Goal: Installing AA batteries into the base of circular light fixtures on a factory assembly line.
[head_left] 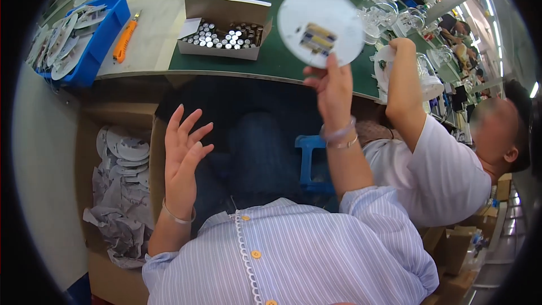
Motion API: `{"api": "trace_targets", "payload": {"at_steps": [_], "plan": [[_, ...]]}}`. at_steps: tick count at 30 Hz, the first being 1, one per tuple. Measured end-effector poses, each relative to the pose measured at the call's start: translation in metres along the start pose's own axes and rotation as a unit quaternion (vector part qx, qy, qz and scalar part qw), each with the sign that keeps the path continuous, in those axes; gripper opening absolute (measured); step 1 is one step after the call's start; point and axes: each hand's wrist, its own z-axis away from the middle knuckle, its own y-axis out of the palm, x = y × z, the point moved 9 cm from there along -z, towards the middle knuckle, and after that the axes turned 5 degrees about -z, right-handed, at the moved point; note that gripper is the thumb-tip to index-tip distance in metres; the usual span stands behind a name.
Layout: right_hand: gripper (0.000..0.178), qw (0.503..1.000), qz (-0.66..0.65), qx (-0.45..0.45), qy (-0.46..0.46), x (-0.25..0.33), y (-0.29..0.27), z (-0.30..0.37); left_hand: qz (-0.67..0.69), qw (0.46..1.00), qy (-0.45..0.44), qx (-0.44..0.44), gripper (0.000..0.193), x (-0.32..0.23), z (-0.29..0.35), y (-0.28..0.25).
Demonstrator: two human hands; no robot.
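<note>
At one o'clock the right hand (332, 86) grasped a white disc (320, 22) by its lower rim, likely light, stiff, best held there; at nine the left hand (183, 161) hung empty.

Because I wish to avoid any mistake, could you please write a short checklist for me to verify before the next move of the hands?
1. White disc held: ok, the right hand grips it by its lower edge.
2. Left hand free: ok, open and holding nothing.
3. Box of small cylinders open: ok, its lid is up and the cylinders show.
4. Fittings seated properly on the disc: cannot tell, too blurred.
5. Discs in the blue bin stacked neatly: not ok, they overlap at various angles.
6. Blade of the orange cutter retracted: cannot tell, too small.
</note>
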Motion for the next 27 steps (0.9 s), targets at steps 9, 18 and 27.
{"api": "trace_targets", "payload": {"at_steps": [9,18,27], "plan": [[0.035,0.661,0.666,-0.066,-0.339,0.051,-0.038,-0.108,-0.047,0.996,-0.027,-0.069,0.057,0.031,0.007,-0.048],[0.041,0.651,0.707,0.002,-0.277,0.008,-0.091,-0.132,-0.275,0.924,-0.057,-0.260,0.046,0.109,0.012,-0.234],[0.022,0.678,0.610,0.165,-0.376,0.031,0.076,-0.036,-0.509,0.757,-0.406,0.059,0.052,0.272,0.059,-0.314]]}}
